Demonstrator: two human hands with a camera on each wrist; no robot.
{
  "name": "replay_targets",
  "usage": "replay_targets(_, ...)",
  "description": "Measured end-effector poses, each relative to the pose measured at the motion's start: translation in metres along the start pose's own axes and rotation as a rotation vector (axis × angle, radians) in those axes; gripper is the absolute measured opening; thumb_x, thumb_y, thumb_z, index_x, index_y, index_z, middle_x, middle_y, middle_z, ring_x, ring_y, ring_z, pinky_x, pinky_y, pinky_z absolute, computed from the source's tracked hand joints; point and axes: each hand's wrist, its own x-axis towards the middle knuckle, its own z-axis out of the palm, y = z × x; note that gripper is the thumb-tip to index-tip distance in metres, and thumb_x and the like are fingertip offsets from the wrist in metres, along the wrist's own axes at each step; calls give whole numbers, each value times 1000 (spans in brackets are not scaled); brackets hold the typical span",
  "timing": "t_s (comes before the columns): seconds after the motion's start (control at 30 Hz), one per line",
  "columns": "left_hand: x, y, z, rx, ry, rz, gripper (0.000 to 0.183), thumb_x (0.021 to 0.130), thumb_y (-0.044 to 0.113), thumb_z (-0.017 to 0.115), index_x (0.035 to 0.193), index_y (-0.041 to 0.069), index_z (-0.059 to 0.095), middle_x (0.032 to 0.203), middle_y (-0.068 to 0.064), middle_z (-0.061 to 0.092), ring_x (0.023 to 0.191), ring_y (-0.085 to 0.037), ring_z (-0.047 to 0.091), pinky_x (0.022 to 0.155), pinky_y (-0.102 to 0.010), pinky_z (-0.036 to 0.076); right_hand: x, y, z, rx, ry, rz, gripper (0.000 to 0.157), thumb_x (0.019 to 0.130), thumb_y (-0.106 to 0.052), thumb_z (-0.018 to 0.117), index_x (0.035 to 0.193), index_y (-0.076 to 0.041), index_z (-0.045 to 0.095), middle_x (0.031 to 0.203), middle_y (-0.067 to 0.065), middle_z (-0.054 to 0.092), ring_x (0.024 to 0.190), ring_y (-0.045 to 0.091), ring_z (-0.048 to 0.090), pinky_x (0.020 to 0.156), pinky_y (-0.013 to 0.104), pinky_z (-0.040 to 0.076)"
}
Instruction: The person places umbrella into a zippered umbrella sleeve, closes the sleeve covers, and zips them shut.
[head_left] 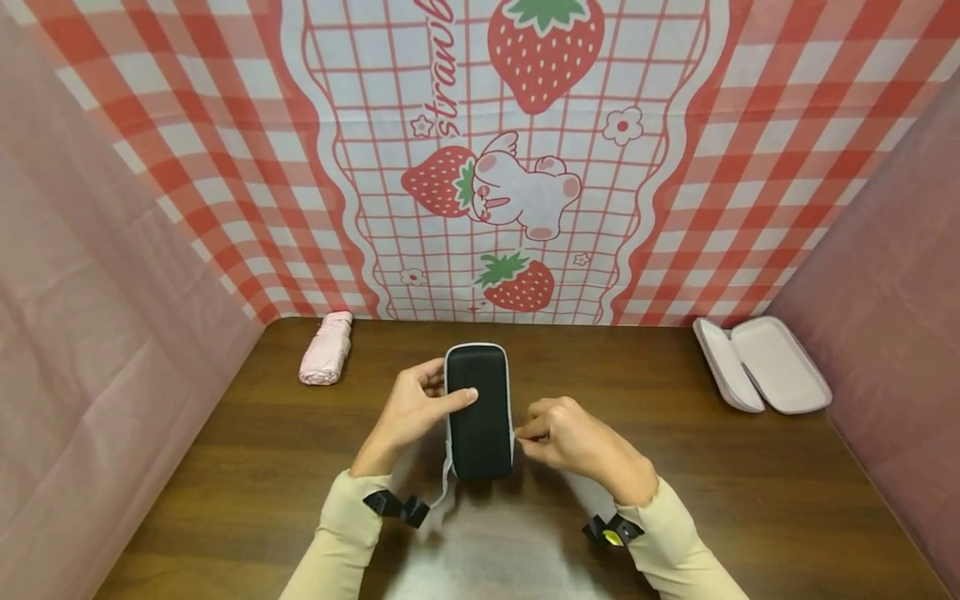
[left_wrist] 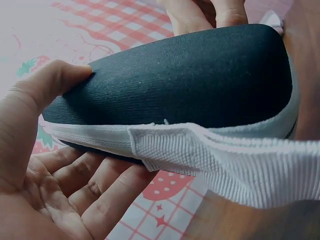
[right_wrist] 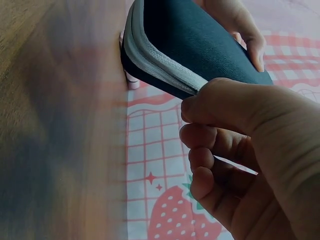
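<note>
A black hard-shell zip case [head_left: 480,417] with a pale grey zipper band is held above the table, its long side upright in the head view. My left hand [head_left: 416,404] grips it from the left, thumb on the black face and fingers behind. A white ribbed strap [left_wrist: 240,165] hangs from that side. On the opposite edge, my right hand [head_left: 566,433] pinches at the zipper [right_wrist: 165,67] between thumb and index finger. Those fingertips hide the zipper's pull. The other right fingers [right_wrist: 202,182] are curled below.
On the wooden table [head_left: 247,475], a rolled pink cloth-like bundle [head_left: 327,348] lies at the back left. An opened pale case [head_left: 780,367] lies at the back right. A strawberry-print checked cloth [head_left: 517,167] hangs behind, with pink cloth walls at both sides.
</note>
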Motion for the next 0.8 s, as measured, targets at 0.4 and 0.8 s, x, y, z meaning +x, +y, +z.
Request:
replay_targets(0.4,1,0,-2,11,15,15,49,86,9,80,132,-1,64,109,-19,76,84,-15,75,74,-30,61,-1,0,1,19,-25,-4,13,75,4,80,84,-4,83,69,0,63,63,3,53,56,10,41)
replay_targets(0.8,1,1,-7,-49,58,12,43,88,9,78,129,0,66,108,-16,76,83,-17,76,73,-33,62,1,0,4,44,-84,13,11,76,2,80,85,-4,83,70,0,65,64,-2,50,56,9,41)
